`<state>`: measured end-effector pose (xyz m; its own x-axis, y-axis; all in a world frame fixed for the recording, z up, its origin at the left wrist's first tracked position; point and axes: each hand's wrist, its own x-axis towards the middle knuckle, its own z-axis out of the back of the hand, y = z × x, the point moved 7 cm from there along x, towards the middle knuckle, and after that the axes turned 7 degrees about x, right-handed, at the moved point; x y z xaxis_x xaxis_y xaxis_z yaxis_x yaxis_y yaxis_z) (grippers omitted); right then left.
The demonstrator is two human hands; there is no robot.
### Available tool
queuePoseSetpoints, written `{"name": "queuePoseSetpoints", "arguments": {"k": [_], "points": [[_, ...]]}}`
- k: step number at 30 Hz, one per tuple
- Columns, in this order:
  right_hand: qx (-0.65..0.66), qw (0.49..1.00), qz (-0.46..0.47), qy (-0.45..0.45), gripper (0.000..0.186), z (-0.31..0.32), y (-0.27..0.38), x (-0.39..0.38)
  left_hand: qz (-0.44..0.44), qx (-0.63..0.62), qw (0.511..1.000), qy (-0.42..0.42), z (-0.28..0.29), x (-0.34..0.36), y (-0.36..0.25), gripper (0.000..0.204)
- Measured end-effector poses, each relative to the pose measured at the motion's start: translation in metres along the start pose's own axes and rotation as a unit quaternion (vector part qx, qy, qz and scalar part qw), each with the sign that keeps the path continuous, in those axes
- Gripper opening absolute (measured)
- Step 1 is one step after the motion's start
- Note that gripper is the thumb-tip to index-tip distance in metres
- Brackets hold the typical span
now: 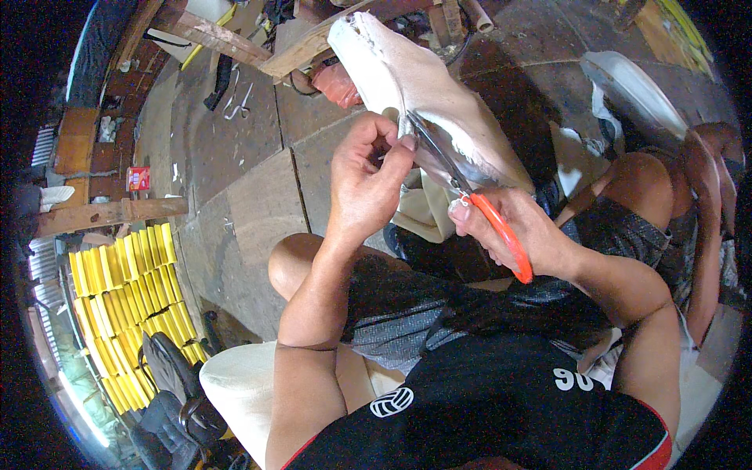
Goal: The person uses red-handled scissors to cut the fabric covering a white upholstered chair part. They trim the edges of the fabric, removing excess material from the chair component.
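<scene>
A long, cream padded piece (pixel 462 102), seat-like in shape, lies tilted in front of me, with loose pale covering material along its near side. My right hand (pixel 529 227) grips scissors (pixel 501 233) with orange handles. Their dark blades point up and left along the loose material, and the tips end close to my left fingers. With thumb and forefinger my left hand (pixel 368 176) pinches the edge of that material. How far the blades are parted is hard to make out. Below the padded piece hangs a cream flap (pixel 427 210), partly behind my right hand.
At right, another person's arm (pixel 705 204) is beside a white padded piece (pixel 630 90). Second scissors (pixel 237 108) lie on the wooden floor (pixel 235 172). Wooden beams (pixel 219 37) cross the far side. Stacked yellow pieces (pixel 129 305) and a red box (pixel 139 178) are at left.
</scene>
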<state>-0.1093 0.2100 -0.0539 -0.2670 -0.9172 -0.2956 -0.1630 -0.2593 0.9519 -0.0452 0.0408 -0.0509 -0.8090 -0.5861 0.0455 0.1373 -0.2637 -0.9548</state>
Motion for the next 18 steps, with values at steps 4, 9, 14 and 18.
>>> {"name": "queuePoseSetpoints", "arguments": {"k": [4, 9, 14, 18], "points": [[-0.051, 0.998, 0.003, -0.03, 0.052, 0.002, -0.009, 0.002, -0.011, 0.05, 0.998, 0.019, 0.001, 0.0, -0.004, 0.011], [-0.104, 0.993, 0.02, -0.047, 0.05, 0.01, -0.03, 0.007, -0.018, 0.094, 0.995, 0.03, 0.002, 0.0, -0.006, 0.012], [-0.055, 0.997, 0.027, -0.049, 0.052, 0.008, -0.019, 0.005, -0.028, 0.109, 0.993, 0.022, 0.008, 0.0, -0.004, 0.012], [-0.046, 0.997, 0.042, -0.05, 0.045, 0.008, -0.021, 0.008, -0.007, 0.104, 0.994, -0.032, 0.009, 0.001, -0.004, 0.011]]}}
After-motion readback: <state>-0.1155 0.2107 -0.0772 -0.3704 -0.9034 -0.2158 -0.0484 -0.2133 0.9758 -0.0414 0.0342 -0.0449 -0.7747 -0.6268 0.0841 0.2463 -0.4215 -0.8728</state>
